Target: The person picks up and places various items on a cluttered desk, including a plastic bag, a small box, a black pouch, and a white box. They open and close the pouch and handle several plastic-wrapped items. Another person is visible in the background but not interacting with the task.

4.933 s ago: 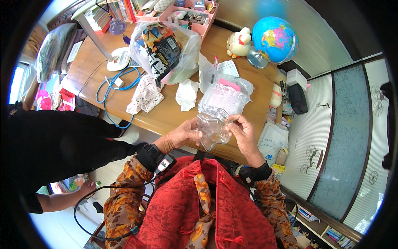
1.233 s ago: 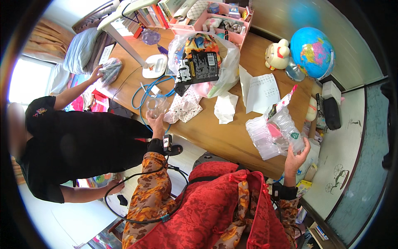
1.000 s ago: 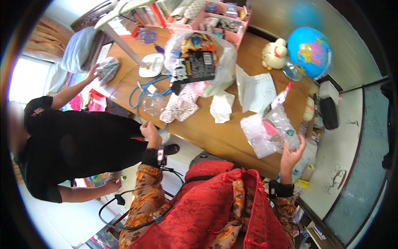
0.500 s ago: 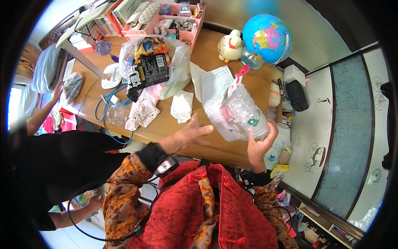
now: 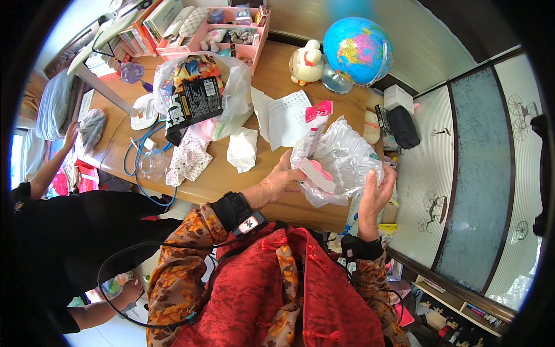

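Near the desk's (image 5: 300, 208) front edge, the left hand (image 5: 277, 184) and right hand (image 5: 374, 194) hold a clear plastic bag (image 5: 341, 165) between them, fingers of each curled on its sides, seemingly to keep it spread open around the pink-and-white packet (image 5: 318, 173) inside. Farther left lie a crumpled tissue (image 5: 243, 149) and a bulging bag of snacks (image 5: 199, 98). A globe (image 5: 357, 51) stands at the far edge.
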### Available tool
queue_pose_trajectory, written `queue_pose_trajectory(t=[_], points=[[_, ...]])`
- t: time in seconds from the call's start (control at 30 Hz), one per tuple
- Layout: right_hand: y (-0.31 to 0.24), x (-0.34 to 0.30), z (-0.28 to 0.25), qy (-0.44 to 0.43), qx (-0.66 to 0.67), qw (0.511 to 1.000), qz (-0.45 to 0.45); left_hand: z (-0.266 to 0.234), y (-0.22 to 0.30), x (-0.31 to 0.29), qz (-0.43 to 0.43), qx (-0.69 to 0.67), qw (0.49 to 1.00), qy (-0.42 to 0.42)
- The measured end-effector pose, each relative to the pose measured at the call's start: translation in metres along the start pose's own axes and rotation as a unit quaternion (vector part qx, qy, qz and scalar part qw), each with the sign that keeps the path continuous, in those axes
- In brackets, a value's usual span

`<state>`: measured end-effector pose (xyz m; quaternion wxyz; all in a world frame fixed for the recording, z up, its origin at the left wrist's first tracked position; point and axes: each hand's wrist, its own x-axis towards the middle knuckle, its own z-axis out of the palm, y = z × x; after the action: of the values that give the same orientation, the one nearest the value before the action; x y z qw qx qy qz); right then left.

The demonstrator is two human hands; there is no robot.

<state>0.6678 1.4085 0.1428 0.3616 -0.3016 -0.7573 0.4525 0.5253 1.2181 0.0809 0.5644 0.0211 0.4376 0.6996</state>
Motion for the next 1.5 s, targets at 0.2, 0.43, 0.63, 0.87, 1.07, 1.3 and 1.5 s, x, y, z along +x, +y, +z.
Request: queue_pose_trajectory(t=[0.2,0.43,0.63,0.87,1.07,1.3,1.5], points=[[-0.011,0.000,-0.005,-0.028,0.041,0.998,0.042,-0.006,0.001,-0.005,0.052,-0.025,0.997,-0.060],[-0.042,-0.003,0.008,-0.101,-0.190,0.969,-0.124,0.001,0.001,-0.009,0.061,-0.021,0.998,0.018],[-0.073,0.004,0.013,-0.236,-0.223,0.926,-0.192,0.008,-0.004,0.002,0.109,0.096,0.970,0.196],[-0.062,0.024,0.044,-0.219,-0.015,0.973,-0.078,0.027,-0.007,-0.003,0.211,0.374,0.832,0.351],[-0.049,0.017,0.053,-0.130,0.094,0.979,0.128,0.020,-0.001,-0.018,0.262,0.443,0.778,0.359],[-0.058,0.017,0.034,-0.062,0.183,0.980,0.057,0.011,-0.002,-0.012,0.257,0.428,0.793,0.349],[-0.056,0.036,0.012,-0.051,0.252,0.966,0.012,-0.002,-0.009,-0.009,0.242,0.396,0.812,0.354]])
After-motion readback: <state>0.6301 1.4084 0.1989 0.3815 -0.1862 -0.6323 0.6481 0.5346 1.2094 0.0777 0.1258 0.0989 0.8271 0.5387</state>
